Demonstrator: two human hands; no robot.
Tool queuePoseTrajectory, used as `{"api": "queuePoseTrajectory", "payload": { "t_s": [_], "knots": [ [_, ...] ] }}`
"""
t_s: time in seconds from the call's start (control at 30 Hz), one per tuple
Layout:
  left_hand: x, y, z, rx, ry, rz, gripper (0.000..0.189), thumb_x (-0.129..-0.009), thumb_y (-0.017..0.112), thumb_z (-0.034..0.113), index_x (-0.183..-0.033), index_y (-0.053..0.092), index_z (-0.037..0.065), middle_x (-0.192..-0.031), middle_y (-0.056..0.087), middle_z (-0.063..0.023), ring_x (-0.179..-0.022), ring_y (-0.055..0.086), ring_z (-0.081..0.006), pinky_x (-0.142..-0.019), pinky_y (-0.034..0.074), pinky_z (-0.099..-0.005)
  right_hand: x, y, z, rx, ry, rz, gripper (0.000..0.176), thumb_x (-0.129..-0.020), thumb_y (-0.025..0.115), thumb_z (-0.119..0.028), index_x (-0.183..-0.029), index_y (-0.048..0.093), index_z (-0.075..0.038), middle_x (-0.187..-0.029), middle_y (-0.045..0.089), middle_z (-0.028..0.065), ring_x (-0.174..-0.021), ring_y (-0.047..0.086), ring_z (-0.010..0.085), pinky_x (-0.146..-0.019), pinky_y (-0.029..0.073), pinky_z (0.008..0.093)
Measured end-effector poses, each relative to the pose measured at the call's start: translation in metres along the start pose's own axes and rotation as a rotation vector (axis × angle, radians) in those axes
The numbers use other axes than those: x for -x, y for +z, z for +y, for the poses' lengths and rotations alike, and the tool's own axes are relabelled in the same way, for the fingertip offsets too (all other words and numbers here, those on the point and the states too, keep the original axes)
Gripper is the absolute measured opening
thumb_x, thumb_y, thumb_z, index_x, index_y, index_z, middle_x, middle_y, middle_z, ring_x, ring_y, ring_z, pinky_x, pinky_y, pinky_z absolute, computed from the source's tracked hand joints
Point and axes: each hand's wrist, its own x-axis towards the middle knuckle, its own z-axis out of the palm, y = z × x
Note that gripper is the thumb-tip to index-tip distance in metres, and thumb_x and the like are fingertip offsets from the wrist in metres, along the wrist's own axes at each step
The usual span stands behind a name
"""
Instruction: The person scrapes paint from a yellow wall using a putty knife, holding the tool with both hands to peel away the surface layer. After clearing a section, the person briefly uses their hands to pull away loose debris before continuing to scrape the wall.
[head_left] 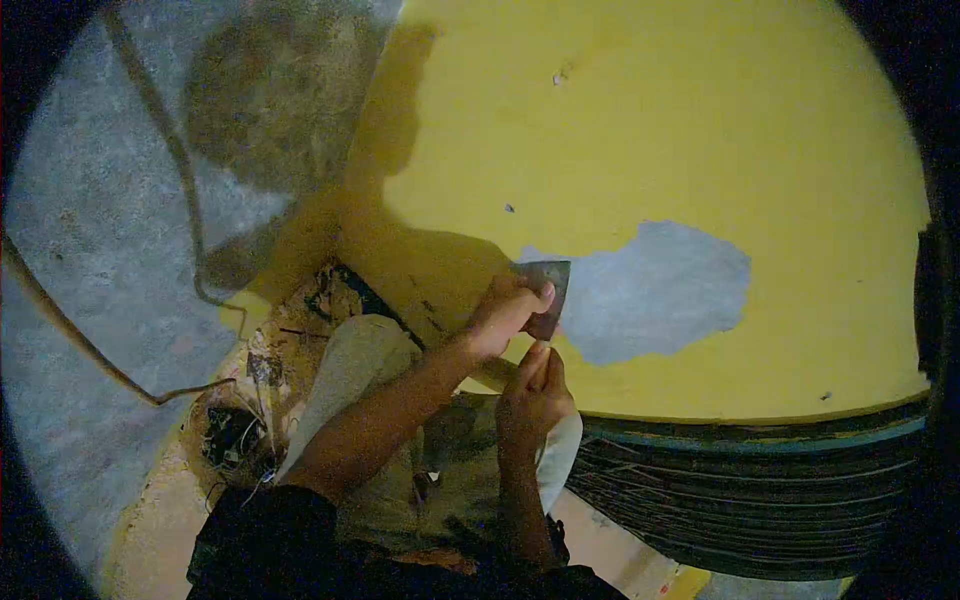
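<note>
A flat dark scraper blade (551,272) is in front of the yellow painted wall (700,130), at the left end of a bare grey patch (660,290) with a ragged outline. My left hand (500,318) is closed around the blade, its thumb lying across the face. Just below, my right hand (537,398) pinches the lower, narrow end of the scraper with its fingertips. The palm side of the right hand is hidden.
Small chips mark the yellow paint, one chip (558,78) near the top. A dark ribbed stack (750,490) lies along the lower right edge. Cables (90,345) run down the grey surface at left. My bent knee (370,350) is close to the wall.
</note>
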Motion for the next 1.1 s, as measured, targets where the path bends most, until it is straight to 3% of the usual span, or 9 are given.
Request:
{"api": "queuePoseTrajectory", "payload": {
  "t_s": [0.13,0.5,0.57,0.6,0.63,0.7,0.87,0.93,1.1],
  "knots": [
    [0.004,0.004,0.006,-0.078,0.122,-0.007,0.027,-0.091,0.061,0.024,-0.079,0.063,0.0,-0.07,0.064,-0.0083,-0.061,0.064,-0.0188,-0.058,0.051,-0.0312,-0.003,0.007,0.016,0.146,0.154,-0.082,0.031,-0.097,0.053,-0.024,-0.093,0.063,0.005,-0.067,0.059,0.0185,-0.057,0.058,0.0239,-0.053,0.045,0.0368],
    [-0.001,-0.004,0.034,0.192,-0.031,0.181,0.025,-0.09,0.062,0.025,-0.083,0.062,0.001,-0.069,0.062,-0.0066,-0.063,0.061,-0.0185,-0.06,0.048,-0.0335,-0.021,0.014,-0.011,-0.078,-0.11,0.038,0.031,-0.097,0.051,-0.026,-0.091,0.064,0.002,-0.061,0.058,0.0189,-0.049,0.057,0.03,-0.048,0.043,0.0388],
    [0.002,0.003,0.003,0.061,0.015,0.165,0.026,-0.09,0.061,0.023,-0.083,0.061,-0.002,-0.07,0.063,-0.0087,-0.062,0.062,-0.0199,-0.057,0.049,-0.0352,-0.015,0.007,-0.007,-0.076,-0.094,0.037,0.031,-0.096,0.052,-0.026,-0.09,0.064,0.001,-0.06,0.057,0.019,-0.048,0.055,0.0296,-0.047,0.043,0.0389],
    [0.007,0.011,0.008,-0.626,0.237,0.309,0.026,-0.09,0.061,0.022,-0.084,0.059,-0.004,-0.07,0.063,-0.0099,-0.059,0.064,-0.0214,-0.054,0.05,-0.0364,-0.009,0.0,0.001,-0.063,-0.074,0.037,0.032,-0.096,0.052,-0.027,-0.088,0.064,0.001,-0.059,0.056,0.0191,-0.047,0.054,0.0292,-0.047,0.042,0.039],
    [0.007,0.014,0.008,-0.617,0.235,0.304,0.026,-0.09,0.061,0.022,-0.084,0.059,-0.004,-0.07,0.063,-0.0099,-0.059,0.064,-0.0214,-0.054,0.05,-0.0364,-0.007,-0.006,0.006,-0.045,-0.052,0.038,0.032,-0.096,0.053,-0.027,-0.086,0.063,0.001,-0.058,0.055,0.0191,-0.046,0.053,0.0288,-0.046,0.041,0.0392],
    [0.01,0.021,0.012,0.123,0.127,0.136,0.025,-0.09,0.061,0.021,-0.081,0.06,-0.003,-0.07,0.063,-0.0105,-0.058,0.065,-0.0215,-0.052,0.05,-0.0358,-0.005,0.006,0.016,0.026,-0.065,0.092,0.032,-0.096,0.053,-0.028,-0.087,0.064,0.001,-0.057,0.056,0.0187,-0.046,0.052,0.0274,-0.046,0.041,0.039],
    [0.011,0.019,0.016,-0.017,-0.017,0.223,0.029,-0.091,0.06,0.023,-0.078,0.06,-0.002,-0.064,0.061,-0.0102,-0.057,0.064,-0.0206,-0.053,0.05,-0.0349,-0.003,0.003,0.0,-0.079,-0.011,0.096,0.033,-0.095,0.054,-0.028,-0.087,0.063,0.002,-0.055,0.054,0.0186,-0.044,0.051,0.0258,-0.045,0.039,0.0392],
    [-0.008,0.011,-0.003,-0.225,0.197,0.235,0.031,-0.092,0.06,0.027,-0.078,0.06,-0.001,-0.062,0.061,-0.009,-0.056,0.062,-0.0187,-0.052,0.047,-0.0332,-0.008,0.003,-0.003,-0.136,0.002,0.117,0.033,-0.095,0.054,-0.028,-0.086,0.062,0.002,-0.053,0.05,0.0188,-0.043,0.05,0.0255,-0.045,0.037,0.0392],
    [0.013,0.01,0.059,-0.044,0.042,0.23,0.024,-0.089,0.063,0.024,-0.078,0.063,0.003,-0.065,0.062,-0.006,-0.06,0.06,-0.0159,-0.054,0.045,-0.0324,-0.026,0.007,-0.028,-0.131,-0.035,-0.029,0.035,-0.095,0.054,-0.03,-0.088,0.064,0.002,-0.057,0.056,0.0188,-0.046,0.054,0.0289,-0.047,0.042,0.0387]
  ]
}}
